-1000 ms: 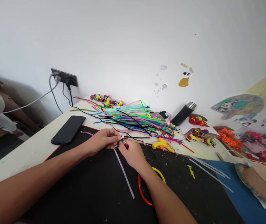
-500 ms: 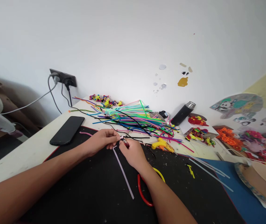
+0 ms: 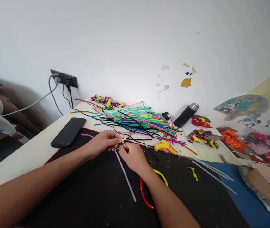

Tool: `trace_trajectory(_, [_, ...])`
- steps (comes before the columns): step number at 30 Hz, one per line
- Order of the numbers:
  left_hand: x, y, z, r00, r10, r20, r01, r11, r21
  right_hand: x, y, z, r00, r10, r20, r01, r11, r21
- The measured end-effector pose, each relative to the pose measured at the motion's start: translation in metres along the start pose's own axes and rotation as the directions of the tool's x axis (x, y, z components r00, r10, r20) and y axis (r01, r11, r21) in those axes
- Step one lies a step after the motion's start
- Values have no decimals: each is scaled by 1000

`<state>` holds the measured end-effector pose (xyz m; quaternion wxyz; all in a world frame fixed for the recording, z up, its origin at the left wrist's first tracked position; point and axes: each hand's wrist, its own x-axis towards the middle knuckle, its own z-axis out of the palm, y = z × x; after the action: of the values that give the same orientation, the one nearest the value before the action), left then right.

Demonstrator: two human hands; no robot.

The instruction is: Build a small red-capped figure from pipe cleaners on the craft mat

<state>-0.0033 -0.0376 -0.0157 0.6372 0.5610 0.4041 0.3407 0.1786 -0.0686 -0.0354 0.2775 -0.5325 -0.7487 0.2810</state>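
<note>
Against the earlier frame, the left hand (image 3: 104, 144) is practically unmoved, fingers pinching a small pale piece (image 3: 124, 139). The right hand (image 3: 135, 160) grips a red tool (image 3: 125, 147), now marginally further left. A lilac stem (image 3: 126, 179) slants from the hands over the black mat (image 3: 97, 190); room remains left of it. The stem pile (image 3: 135, 120) borders the hands beyond; the phone (image 3: 68, 133) overlaps the mat's left edge.

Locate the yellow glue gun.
In the head view, the yellow glue gun lies right of centre, by the far edge of the black mat, right of the right hand and nearer than the heaped coloured stems.
</note>
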Motion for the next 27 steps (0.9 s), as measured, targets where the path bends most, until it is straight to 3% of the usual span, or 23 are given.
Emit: trace_trajectory(27, [0,-1,-1,1000,-6,0,6,1000,2,2,1,-4,999,25,-23,-25,1000,18])
